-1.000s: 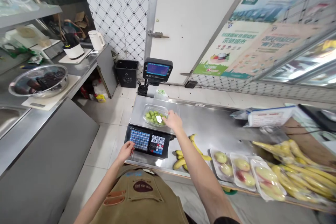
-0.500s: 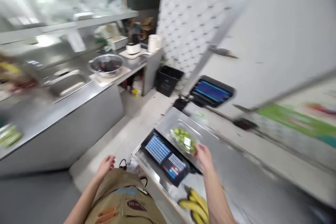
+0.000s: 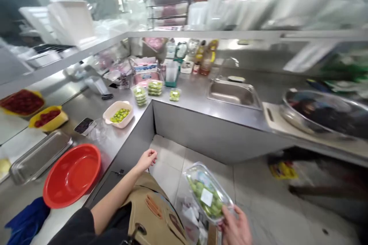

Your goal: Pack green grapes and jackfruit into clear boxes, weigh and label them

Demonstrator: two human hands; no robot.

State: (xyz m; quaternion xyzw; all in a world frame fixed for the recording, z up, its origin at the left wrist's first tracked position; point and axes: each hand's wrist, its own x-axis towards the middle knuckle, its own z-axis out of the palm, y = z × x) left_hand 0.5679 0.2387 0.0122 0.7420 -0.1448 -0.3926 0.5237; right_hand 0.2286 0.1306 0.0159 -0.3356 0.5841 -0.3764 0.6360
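- Clear plastic pack (image 3: 208, 193) of small green fruit sits in our right hand (image 3: 235, 226), fingers wrapped round its lower end, held low over the floor tiles; a white label shows on its lid.
- Our left hand (image 3: 146, 160) is empty, fingers loosely curled, just beside our canvas apron (image 3: 152, 210).
- Done, as we judge it: this pack is lidded and labelled, and three lots of packs (image 3: 155, 87) stand on the steel counter (image 3: 113, 143): two stacks, one single.
- Left: one white bowl (image 3: 118, 120) holds loose green fruit (image 3: 120, 114).
- We also count two yellow trays (image 3: 48, 118) of red fruit and one red basin (image 3: 71, 175).
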